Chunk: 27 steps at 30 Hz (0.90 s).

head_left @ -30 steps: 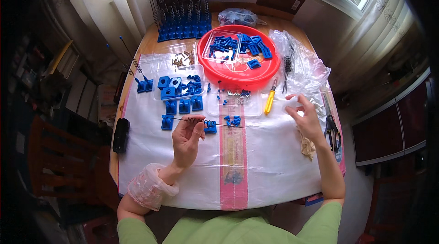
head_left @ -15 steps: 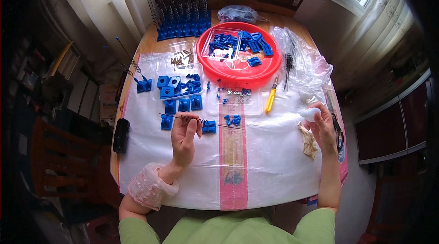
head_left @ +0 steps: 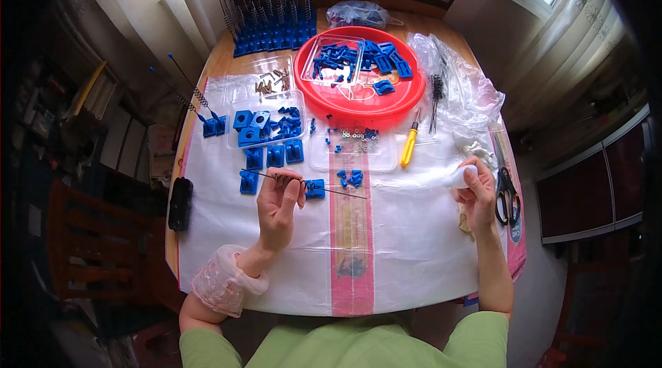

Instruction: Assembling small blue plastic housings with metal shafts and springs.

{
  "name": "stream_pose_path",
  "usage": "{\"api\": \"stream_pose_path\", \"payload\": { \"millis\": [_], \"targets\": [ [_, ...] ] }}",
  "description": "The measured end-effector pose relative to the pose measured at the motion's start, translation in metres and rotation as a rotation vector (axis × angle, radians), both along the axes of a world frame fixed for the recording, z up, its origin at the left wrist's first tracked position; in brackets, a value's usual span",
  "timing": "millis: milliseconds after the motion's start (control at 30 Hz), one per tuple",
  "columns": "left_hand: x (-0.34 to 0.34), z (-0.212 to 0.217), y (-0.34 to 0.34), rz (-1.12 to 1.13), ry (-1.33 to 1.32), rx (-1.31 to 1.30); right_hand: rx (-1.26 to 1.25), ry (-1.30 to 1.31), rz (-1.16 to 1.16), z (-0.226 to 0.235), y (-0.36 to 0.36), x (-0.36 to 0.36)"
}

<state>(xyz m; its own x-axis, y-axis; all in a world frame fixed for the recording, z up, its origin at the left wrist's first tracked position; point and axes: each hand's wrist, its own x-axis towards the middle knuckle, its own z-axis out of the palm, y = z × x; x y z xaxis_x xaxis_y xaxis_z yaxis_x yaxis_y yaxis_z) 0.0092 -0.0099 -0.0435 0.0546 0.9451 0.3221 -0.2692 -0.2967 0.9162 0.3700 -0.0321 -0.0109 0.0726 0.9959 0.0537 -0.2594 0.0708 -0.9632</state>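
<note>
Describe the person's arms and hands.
The left hand and right hand are gloveless. A puffy, translucent, pink-patterned cuff wraps the left forearm; the right forearm is bare. Light green sleeves cover the upper arms.

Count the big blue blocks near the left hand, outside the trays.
5: three blocks in a row beyond the left hand, one to the hand's left, one to its right. The hand may hide more.

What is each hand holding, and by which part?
Left hand: a black wire rod, by its coiled middle. Right hand: a small white bottle-like object, gripped near its right end.
</note>
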Motion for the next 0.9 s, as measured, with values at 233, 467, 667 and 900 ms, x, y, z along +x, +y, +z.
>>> {"api": "stream_pose_path", "payload": {
  "millis": [233,467,667,900],
  "targets": [
    [0.001,0.001,0.000,0.004,0.016,-0.013,0.002,-0.042,-0.026,0.005,-0.006,-0.010],
    [0.002,0.002,0.000,0.002,0.022,-0.022,0.013,-0.049,-0.034,0.004,-0.005,-0.013],
    [0.002,0.003,-0.001,0.009,0.032,-0.033,0.010,-0.088,-0.031,0.000,-0.006,-0.012],
    [-0.001,0.002,-0.001,-0.034,-0.006,-0.067,0.006,-0.108,-0.062,0.002,-0.006,-0.016]
  ]
}}
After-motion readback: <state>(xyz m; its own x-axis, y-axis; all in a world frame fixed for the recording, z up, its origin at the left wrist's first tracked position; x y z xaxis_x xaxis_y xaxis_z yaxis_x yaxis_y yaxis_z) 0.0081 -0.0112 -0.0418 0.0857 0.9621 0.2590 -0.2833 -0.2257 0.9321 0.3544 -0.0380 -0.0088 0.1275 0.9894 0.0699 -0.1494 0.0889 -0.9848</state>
